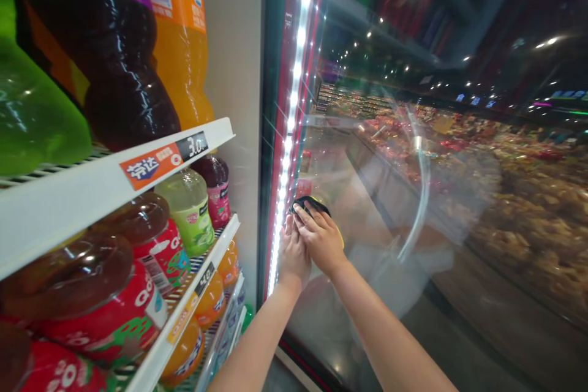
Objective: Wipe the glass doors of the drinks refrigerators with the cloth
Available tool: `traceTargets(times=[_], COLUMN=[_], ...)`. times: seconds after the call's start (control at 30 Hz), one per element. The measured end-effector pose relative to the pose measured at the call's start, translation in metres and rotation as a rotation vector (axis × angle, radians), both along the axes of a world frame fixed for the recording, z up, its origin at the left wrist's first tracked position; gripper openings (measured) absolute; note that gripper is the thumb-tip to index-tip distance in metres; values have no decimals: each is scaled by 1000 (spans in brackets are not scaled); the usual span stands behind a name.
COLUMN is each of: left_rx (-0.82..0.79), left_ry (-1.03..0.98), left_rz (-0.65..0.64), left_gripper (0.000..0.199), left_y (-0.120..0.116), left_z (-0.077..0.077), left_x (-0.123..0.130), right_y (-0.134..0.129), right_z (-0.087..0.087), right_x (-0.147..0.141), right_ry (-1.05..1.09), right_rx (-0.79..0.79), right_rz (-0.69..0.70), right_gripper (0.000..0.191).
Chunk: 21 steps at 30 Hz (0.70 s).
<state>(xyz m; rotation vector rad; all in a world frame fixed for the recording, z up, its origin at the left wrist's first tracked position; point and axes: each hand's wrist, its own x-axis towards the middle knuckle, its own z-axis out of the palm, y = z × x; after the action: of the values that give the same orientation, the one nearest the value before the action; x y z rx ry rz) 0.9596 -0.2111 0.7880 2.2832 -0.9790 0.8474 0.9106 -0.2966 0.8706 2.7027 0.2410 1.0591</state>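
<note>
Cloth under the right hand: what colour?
The cloth looks black with a yellow edge, best seen in the head view.

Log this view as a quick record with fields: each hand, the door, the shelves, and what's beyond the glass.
Right hand: laid over a dark cloth with a yellow edge, at the door
Left hand: against the right hand; contact with the cloth unclear
Door: clear glass, curved handle
Upper shelf: green, dark and orange bottles; price tag 3.0
Next shelf down: red-labelled bottles among others
Beyond glass: store displays, blurred
</note>
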Motion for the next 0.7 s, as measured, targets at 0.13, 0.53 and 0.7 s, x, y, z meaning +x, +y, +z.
traceTargets(times=[0.13, 0.53, 0.7], left_rx=[19, -3, 37], left_ry=[53, 37, 30], left_rz=[10, -28, -69], left_gripper=[60, 63, 62], left_y=[11, -1, 12], left_z=[-4, -16, -2], left_x=[-1, -10, -3], right_y=[4, -9, -8], right_z=[-11, -15, -12], right_x=[2, -13, -12], right_ry=[31, -58, -54], right_rx=[-15, -131, -125], right_rz=[7, 111, 117], right_gripper=[27, 25, 23])
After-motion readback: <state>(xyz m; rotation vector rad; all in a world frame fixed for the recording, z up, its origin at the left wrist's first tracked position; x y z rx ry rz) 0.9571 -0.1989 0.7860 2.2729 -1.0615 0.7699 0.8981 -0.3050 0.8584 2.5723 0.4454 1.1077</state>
